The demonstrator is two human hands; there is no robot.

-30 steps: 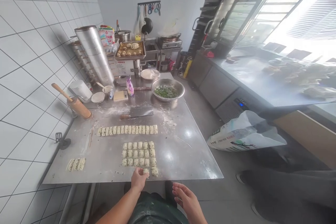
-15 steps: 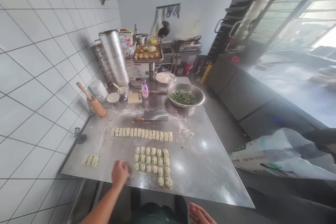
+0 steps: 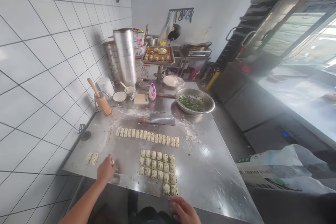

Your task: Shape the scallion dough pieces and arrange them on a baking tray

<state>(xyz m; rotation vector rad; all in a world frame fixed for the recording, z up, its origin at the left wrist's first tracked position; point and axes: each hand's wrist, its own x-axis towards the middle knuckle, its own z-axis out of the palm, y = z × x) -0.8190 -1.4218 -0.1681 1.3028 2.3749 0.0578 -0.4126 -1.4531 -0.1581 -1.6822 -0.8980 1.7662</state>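
My left hand [image 3: 106, 169] rests low on the floured steel table [image 3: 210, 182], its fingertips pinching a small pale dough slice [image 3: 112, 162]. Just left of it lie two coiled dough slices [image 3: 91, 158]. My right hand [image 3: 183, 210] sits at the table's front edge, fingers curled, holding nothing, close to the bottom of a block of green-flecked dough slices [image 3: 157, 169] set in rows. Farther back runs a long single row of dough slices [image 3: 147, 136].
A cleaver [image 3: 162, 119] lies beyond the dough, and a steel bowl of chopped green onion [image 3: 194, 109] stands behind it. A rolling pin [image 3: 101, 99] stands at the tiled wall. A tray of buns [image 3: 157, 55] sits at the back. A large sack [image 3: 278, 169] lies right of the table.
My left hand has moved left, away from the block of slices and toward the small group at the table's left. My right hand has come up to the table edge. The view has turned.
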